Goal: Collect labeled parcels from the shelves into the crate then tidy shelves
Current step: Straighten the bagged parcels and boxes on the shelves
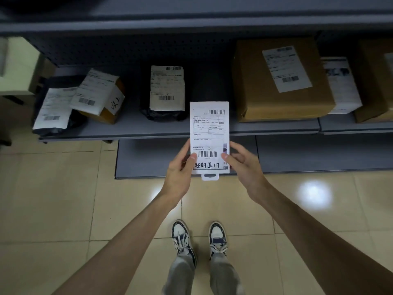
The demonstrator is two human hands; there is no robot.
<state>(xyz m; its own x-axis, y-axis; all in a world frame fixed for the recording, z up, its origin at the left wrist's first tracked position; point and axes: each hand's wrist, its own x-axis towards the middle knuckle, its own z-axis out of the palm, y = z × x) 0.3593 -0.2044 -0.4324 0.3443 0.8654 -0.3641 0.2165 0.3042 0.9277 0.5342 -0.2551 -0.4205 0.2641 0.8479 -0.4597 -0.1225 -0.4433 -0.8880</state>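
Note:
I hold a flat white parcel (209, 133) upright in front of the shelf, its shipping label with barcodes and handwritten characters facing me. My left hand (180, 173) grips its lower left edge, thumb on the front. My right hand (242, 165) grips the lower right edge the same way. On the grey shelf (136, 126) behind lie a black bag with a white label (167, 92), a small brown box with a label (100, 96), a labelled dark bag (54, 109) at the left and a large brown carton (280, 79) at the right. No crate is in view.
A white-labelled parcel (340, 84) and another brown box (374, 79) sit at the far right. A lower grey shelf (148, 158) juts out near the floor. A pale carton (19, 64) stands at the left. My feet (200, 239) stand on beige tiles.

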